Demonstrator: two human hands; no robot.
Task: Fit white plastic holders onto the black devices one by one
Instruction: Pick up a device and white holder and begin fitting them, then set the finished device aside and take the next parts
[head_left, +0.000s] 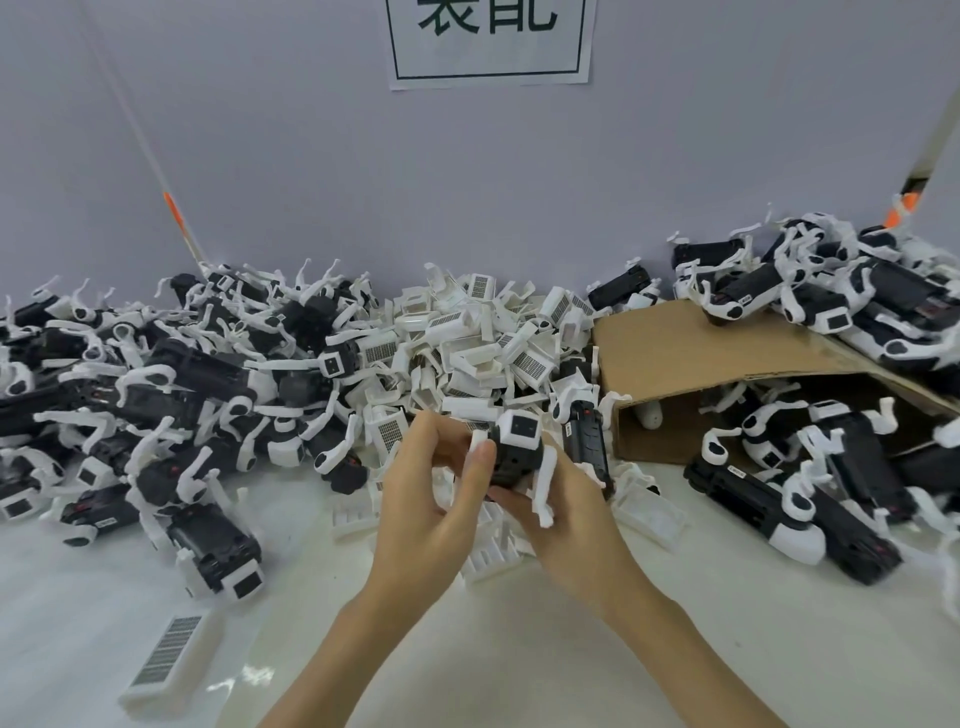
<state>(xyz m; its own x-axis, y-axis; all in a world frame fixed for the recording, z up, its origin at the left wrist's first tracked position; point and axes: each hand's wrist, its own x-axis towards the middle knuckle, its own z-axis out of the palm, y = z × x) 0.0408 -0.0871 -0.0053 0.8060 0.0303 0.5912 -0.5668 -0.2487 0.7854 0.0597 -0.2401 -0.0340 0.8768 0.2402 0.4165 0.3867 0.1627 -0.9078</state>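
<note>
Both of my hands meet at the middle of the white table around one black device (514, 454) with white legs and a white front cap. My right hand (566, 514) cradles it from below and the right, fingers curled under its body. My left hand (436, 483) pinches a white plastic holder (477, 441) against the device's left side, thumb on top. A heap of loose white holders (467, 338) lies just behind my hands. Black devices with white parts are piled at the left (171, 395) and at the right (810, 467).
A brown cardboard box (691, 353) lies tipped on its side at the right, with devices in and on it. A single white holder with a barcode label (169, 654) lies near the front left. A wall with a printed sign (491, 41) closes the back.
</note>
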